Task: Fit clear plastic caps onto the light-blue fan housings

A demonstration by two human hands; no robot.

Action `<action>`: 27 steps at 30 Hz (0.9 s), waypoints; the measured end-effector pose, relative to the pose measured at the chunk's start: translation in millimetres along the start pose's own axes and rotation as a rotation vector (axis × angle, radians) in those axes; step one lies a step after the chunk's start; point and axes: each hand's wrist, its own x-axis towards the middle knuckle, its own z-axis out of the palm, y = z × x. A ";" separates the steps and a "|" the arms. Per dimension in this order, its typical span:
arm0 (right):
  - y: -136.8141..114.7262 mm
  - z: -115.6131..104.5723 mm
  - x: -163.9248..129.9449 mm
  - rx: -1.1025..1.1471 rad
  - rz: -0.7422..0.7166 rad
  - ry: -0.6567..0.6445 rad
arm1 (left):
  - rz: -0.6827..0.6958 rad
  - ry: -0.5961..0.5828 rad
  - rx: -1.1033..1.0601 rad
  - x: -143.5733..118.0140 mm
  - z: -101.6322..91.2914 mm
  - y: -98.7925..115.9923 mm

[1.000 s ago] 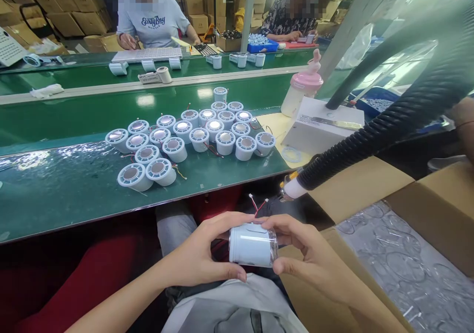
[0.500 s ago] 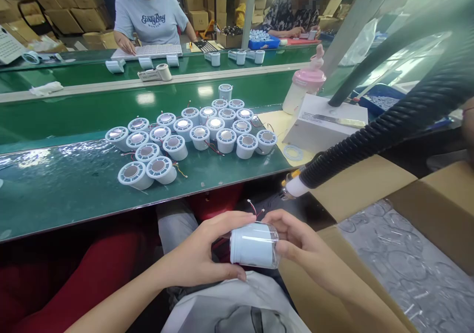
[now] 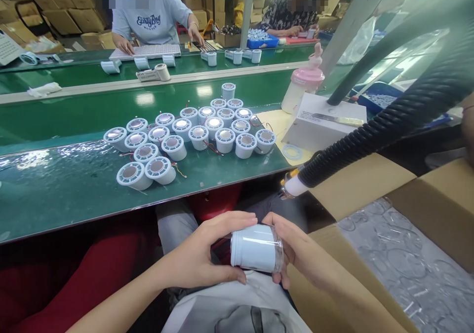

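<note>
My left hand (image 3: pixel 215 249) grips the left end of a light blue cylindrical housing (image 3: pixel 254 246), thumb below and fingers over the top. A clear plastic sleeve (image 3: pixel 278 249) surrounds the housing and sticks out past its right end. Around that end my right hand (image 3: pixel 296 246) is closed, with fingertips showing underneath. The housing lies on its side above my lap, and its end faces are hidden. On the bench beyond stand several similar light blue housings (image 3: pixel 174 148) with round metallic discs on top and thin wires.
A black corrugated hose (image 3: pixel 370 130) with a white nozzle (image 3: pixel 295 187) reaches in from the right. Below it, an open carton (image 3: pixel 429 214) holds clear plastic pieces. A white box (image 3: pixel 326 121) and pink-lidded bottle (image 3: pixel 303 86) stand on the bench (image 3: pixel 74 190). Two people sit across the green belt (image 3: pixel 92 106).
My right hand has shifted from pinching the sleeve's edge to wrapping its end. The small wires above the housing are out of sight. A person opposite has reached a hand forward.
</note>
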 end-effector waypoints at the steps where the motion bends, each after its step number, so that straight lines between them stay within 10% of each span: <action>1: 0.0 0.9 0.6 0.013 0.014 -0.006 | -0.002 0.004 -0.007 0.0 0.1 0.1; 17: -2.3 7.6 0.9 0.177 0.330 -0.187 | 0.010 0.015 -0.160 0.7 5.2 1.1; 21: 14.7 -1.4 -1.2 0.055 -0.034 -0.096 | -0.150 0.047 -0.328 -2.5 7.5 6.4; 27: 24.3 -17.7 -9.4 -0.715 -0.880 0.077 | -0.297 0.028 -0.531 -3.4 5.7 8.9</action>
